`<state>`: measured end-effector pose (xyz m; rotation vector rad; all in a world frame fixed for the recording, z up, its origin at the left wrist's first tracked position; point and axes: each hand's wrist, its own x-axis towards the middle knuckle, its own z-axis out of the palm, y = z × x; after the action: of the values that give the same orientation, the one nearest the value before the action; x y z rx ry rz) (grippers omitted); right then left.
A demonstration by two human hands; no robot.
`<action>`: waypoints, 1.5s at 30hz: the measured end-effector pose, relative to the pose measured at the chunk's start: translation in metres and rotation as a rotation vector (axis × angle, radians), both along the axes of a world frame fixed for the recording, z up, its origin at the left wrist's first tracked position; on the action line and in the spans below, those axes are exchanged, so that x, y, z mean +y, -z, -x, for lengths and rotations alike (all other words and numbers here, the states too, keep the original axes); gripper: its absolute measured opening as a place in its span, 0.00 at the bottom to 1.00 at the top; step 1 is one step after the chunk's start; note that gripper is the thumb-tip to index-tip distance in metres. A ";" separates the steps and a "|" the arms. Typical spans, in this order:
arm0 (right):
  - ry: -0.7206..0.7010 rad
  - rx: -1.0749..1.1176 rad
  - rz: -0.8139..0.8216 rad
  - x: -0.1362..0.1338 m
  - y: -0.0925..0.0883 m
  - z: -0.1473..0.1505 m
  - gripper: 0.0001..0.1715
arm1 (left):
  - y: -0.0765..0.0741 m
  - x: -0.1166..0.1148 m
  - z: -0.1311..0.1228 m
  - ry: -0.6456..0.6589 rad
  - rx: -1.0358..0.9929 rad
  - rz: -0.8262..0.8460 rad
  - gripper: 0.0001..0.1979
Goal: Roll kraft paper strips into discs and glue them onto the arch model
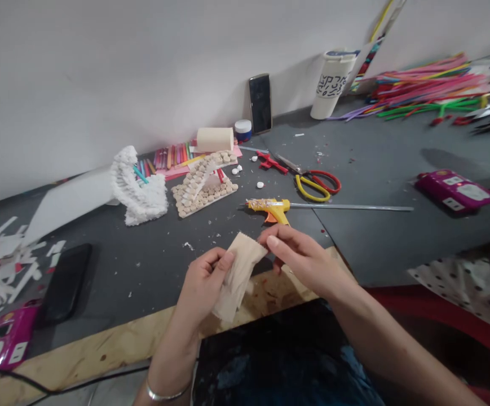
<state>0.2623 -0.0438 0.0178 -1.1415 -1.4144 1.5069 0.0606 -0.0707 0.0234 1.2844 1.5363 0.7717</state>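
My left hand [206, 282] holds a folded beige paper or cloth piece [241, 260] with a finely jagged top edge, thumb pressed on its face. At its upper right corner my right hand [298, 255] is closed, thumb and fingertips pinching the edge. Just beyond the hands lies a yellow glue gun [279, 206], a long clear glue stick [354, 207] running out of its back. Behind it are scissors [318, 183] with red and yellow handles. A small model covered in round wooden slices [204, 194] and a fluffy white model [140, 192] stand further left.
A phone [260, 104] and a white tumbler [332, 87] lean or stand by the wall. Pipe cleaners [431, 90] pile up at right. Purple devices [456, 192] sit at both sides. Another dark phone [67, 282] and paper scraps [3, 270] lie left. A cable [101, 369] crosses the lower left.
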 end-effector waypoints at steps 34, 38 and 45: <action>0.219 0.141 -0.071 0.006 0.008 0.014 0.14 | 0.011 0.000 0.025 -0.176 -0.119 -0.183 0.27; 0.163 0.063 -0.178 0.006 0.009 0.019 0.12 | 0.016 0.002 0.026 -0.117 -0.256 -0.051 0.25; 0.009 -0.164 -0.445 0.013 0.006 0.009 0.03 | 0.013 0.005 0.040 -0.123 0.010 -0.450 0.07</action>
<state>0.2530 -0.0313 0.0118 -1.0028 -1.7435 1.0342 0.0205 -0.0657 0.0106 1.5241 1.5101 1.2439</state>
